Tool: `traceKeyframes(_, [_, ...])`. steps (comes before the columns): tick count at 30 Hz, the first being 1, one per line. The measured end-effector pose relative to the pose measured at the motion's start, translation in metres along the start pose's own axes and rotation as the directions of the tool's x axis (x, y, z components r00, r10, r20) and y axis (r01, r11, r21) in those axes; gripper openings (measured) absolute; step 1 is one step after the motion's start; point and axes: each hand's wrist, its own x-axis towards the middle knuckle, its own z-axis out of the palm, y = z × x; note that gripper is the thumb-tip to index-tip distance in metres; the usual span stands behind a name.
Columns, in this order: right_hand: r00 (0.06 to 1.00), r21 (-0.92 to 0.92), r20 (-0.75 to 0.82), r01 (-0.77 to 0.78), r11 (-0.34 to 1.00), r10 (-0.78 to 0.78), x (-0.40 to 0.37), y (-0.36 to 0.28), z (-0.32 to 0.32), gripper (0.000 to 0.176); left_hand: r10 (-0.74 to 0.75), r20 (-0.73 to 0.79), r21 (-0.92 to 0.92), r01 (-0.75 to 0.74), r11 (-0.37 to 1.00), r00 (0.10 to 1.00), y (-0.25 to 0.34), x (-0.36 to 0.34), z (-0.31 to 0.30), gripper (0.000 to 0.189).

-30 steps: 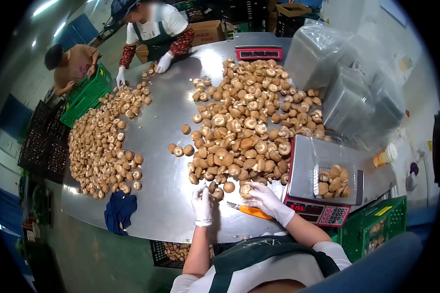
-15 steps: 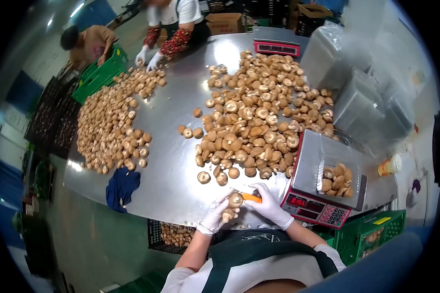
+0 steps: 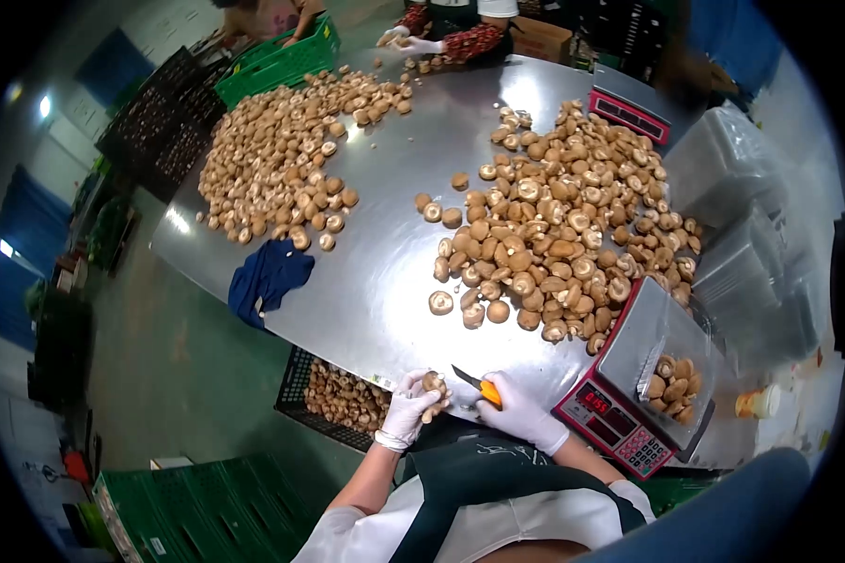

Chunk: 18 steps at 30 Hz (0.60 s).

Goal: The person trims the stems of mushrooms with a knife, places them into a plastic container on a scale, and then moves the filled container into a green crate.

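In white gloves, both of my hands are at the near table edge. My left hand [image 3: 407,413] is closed around shiitake mushrooms [image 3: 433,383], at least two, with stems showing. My right hand [image 3: 528,415] grips an orange utility knife [image 3: 490,393]. The knife's dark blade points up and left, apart from the mushrooms. Beyond my hands, a big pile of shiitake mushrooms [image 3: 545,235] covers the steel table [image 3: 385,272]. Right of my right hand is a red digital scale [image 3: 606,413], bearing a clear plastic tray of mushrooms [image 3: 672,388].
Below the table edge sits a black crate [image 3: 288,385] of mushroom pieces. A blue cloth [image 3: 270,280] lies at the left edge. Another mushroom pile [image 3: 272,159] is farther left, near a green crate [image 3: 282,68]. A co-worker's gloved hand [image 3: 421,46] is across the table. Clear trays [image 3: 728,169] stand right.
My right hand has drawn the knife away from the mushrooms, and its blade now shows. The view has turned. The co-worker's hands have risen from the pile.
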Motion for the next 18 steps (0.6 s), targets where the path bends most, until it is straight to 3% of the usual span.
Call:
traceKeyframes(1, [0.993, -0.073, -0.036, 0.114, 0.991, -0.116, 0.001, -0.005, 0.003, 0.033, 0.007, -0.009, -0.009, -0.007, 1.000, 1.000, -0.003, -0.002, 0.001, 0.037])
traceKeyframes(4, [0.986, -0.134, 0.068, 0.159, 0.978, -0.151, 0.006, -0.009, 0.012, 0.028, 0.047, 0.045, 0.103, -0.051, 0.993, 0.998, -0.004, -0.008, 0.006, 0.038])
traceKeyframes(5, [0.971, -0.120, 0.015, 0.239, 0.964, -0.239, 0.010, -0.007, 0.017, 0.026, 0.054, 0.051, 0.091, -0.058, 0.994, 0.997, -0.004, -0.011, 0.008, 0.038])
traceKeyframes(9, [0.969, -0.174, 0.043, 0.247, 0.953, -0.243, 0.009, -0.004, 0.022, 0.025, 0.082, 0.016, 0.085, -0.083, 0.993, 0.997, 0.004, -0.023, 0.018, 0.036])
traceKeyframes(10, [0.983, -0.196, 0.033, 0.182, 0.964, -0.179, 0.008, 0.008, 0.024, 0.025, 0.086, -0.014, 0.051, -0.085, 0.995, 0.996, 0.005, -0.026, 0.018, 0.036])
traceKeyframes(12, [0.993, -0.215, 0.022, 0.120, 0.969, -0.118, 0.001, 0.029, 0.023, 0.025, 0.103, 0.074, -0.002, -0.103, 0.995, 0.992, 0.003, -0.027, 0.004, 0.037])
traceKeyframes(14, [0.988, -0.263, 0.074, -0.115, 0.958, 0.139, -0.005, 0.043, 0.011, 0.026, 0.180, -0.055, -0.067, -0.183, 0.981, 0.982, 0.012, -0.032, 0.012, 0.038])
traceKeyframes(15, [0.965, -0.217, 0.101, -0.216, 0.952, 0.242, -0.009, 0.044, 0.007, 0.027, 0.193, -0.027, -0.096, -0.195, 0.976, 0.981, 0.011, -0.031, 0.009, 0.039])
traceKeyframes(18, [0.990, -0.196, 0.049, -0.121, 0.973, 0.133, -0.015, 0.031, 0.000, 0.025, 0.093, 0.031, -0.178, -0.086, 0.980, 0.995, 0.014, -0.027, 0.006, 0.037])
